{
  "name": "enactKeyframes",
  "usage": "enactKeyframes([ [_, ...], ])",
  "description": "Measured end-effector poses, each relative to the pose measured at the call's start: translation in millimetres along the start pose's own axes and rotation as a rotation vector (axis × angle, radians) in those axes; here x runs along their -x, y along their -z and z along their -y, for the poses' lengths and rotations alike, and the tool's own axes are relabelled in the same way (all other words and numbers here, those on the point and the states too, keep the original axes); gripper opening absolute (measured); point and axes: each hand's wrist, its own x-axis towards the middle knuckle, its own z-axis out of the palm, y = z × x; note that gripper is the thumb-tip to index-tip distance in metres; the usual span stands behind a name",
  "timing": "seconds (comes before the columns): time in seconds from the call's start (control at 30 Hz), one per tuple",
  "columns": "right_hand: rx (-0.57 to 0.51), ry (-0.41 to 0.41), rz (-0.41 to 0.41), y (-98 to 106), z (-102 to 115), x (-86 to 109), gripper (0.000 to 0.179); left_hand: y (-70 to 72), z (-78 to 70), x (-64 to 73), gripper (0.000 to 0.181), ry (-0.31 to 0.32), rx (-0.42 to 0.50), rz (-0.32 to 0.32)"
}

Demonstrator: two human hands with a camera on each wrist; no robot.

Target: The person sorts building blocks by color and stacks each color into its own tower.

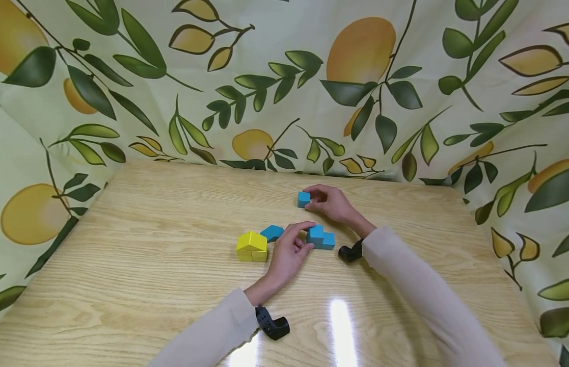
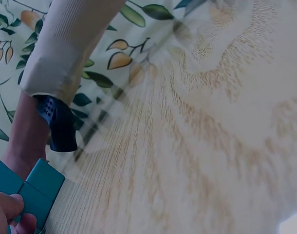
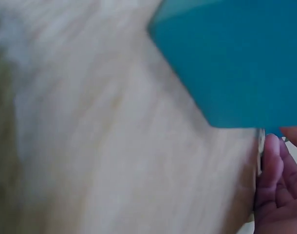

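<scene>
My left hand (image 1: 288, 255) holds a stepped group of blue blocks (image 1: 327, 241) near the middle of the table, thumb on the near side and a finger over the far side. In the left wrist view, my fingertips (image 2: 11, 207) press against these blue blocks (image 2: 44, 187). Farther back, my right hand (image 1: 331, 204) pinches a small blue cube (image 1: 303, 199) by its right side. A blue block (image 3: 241, 63) fills much of the blurred right wrist view, with fingers (image 3: 275, 165) below it.
Left of my left hand stands a house-shaped stack of yellow blocks (image 1: 251, 247). Behind the hand lies an angled blue block (image 1: 272, 233), partly hidden. The wooden table (image 1: 151, 285) meets a fruit-patterned cloth (image 1: 284, 76) at the back and sides. Black wrist cameras (image 1: 272, 325) hang under both sleeves.
</scene>
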Motion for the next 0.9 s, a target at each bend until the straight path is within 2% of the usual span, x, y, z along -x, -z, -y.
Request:
enactKeyframes([
  [0.13,-0.014,-0.005,0.0,4.6,1.5,4.4,0.038,-0.3,0.0,0.6,0.047,0.009,0.008,0.006],
  [0.37,-0.11,-0.027,-0.032,18.1,-0.3,19.4,0.04,0.0,-0.7,0.5,0.047,-0.002,0.017,0.005],
  [0.6,-0.176,-0.001,-0.065,22.9,-2.9,49.5,0.045,-0.6,0.7,0.6,0.047,0.003,0.0,0.015],
  [0.9,-0.216,0.039,-0.158,28.9,0.8,86.3,0.046,0.0,1.3,0.6,0.047,-0.019,0.011,-0.002],
])
